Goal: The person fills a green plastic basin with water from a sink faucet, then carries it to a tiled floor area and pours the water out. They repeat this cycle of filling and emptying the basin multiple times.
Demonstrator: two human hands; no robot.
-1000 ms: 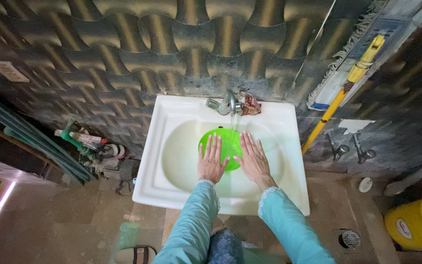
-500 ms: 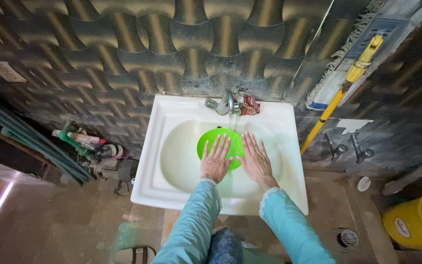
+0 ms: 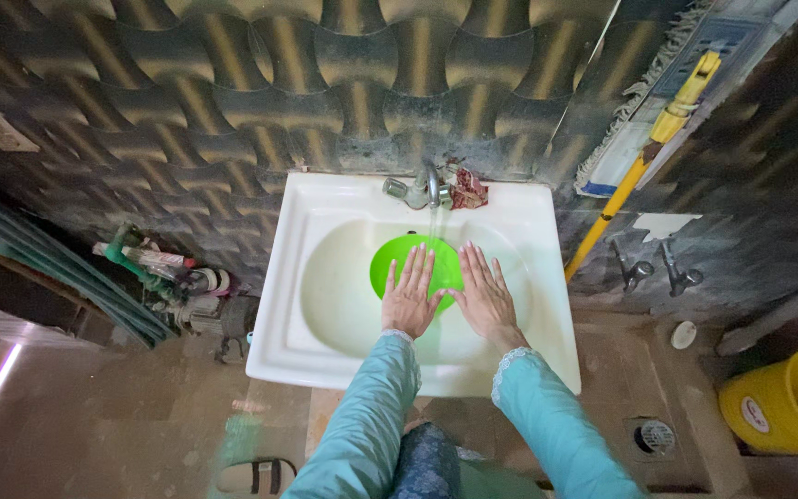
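White washbasin [image 3: 297,305] against dark patterned wall | tap [image 3: 430,188] running onto green plate [image 3: 397,257] | left hand [image 3: 409,298] flat, fingers spread, on plate; right hand [image 3: 486,296] flat beside it, grasping nothing

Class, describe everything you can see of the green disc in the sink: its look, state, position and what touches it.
The green disc is round, flat-looking and bright lime green, seemingly plastic. It lies in the middle of the white sink, below the tap, whose stream of water falls onto its far part. The left hand and right hand, palms down with fingers spread, cover its near part; whether they press on it or hover just above cannot be told. Its underside is hidden.
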